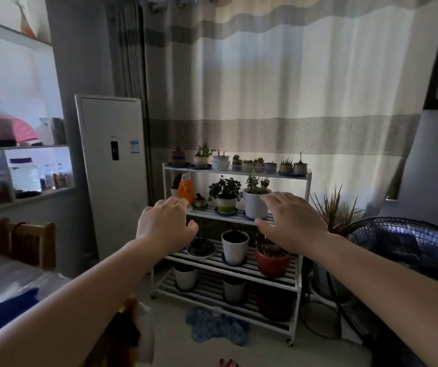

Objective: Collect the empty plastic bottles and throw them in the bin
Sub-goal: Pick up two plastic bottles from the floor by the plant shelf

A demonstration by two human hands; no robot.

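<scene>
Both my arms reach forward at chest height in a dim room. My left hand (166, 225) holds nothing, its fingers loosely curled and apart. My right hand (290, 221) is spread flat, palm down, and empty. Both hover in front of a white plant rack (302, 276), not touching it. On the wall shelves at the left stand a ribbed clear plastic jar (24, 176) with a dark lid and a large clear bottle (2, 123) with dark liquid. No bin is in view.
The rack carries several potted plants. A tall white air conditioner (114, 168) stands left of it, a dark floor fan (403, 250) at the right. A wooden chair (26, 243) and a table corner (6, 282) sit at lower left. A blue mat (215, 325) lies on the floor.
</scene>
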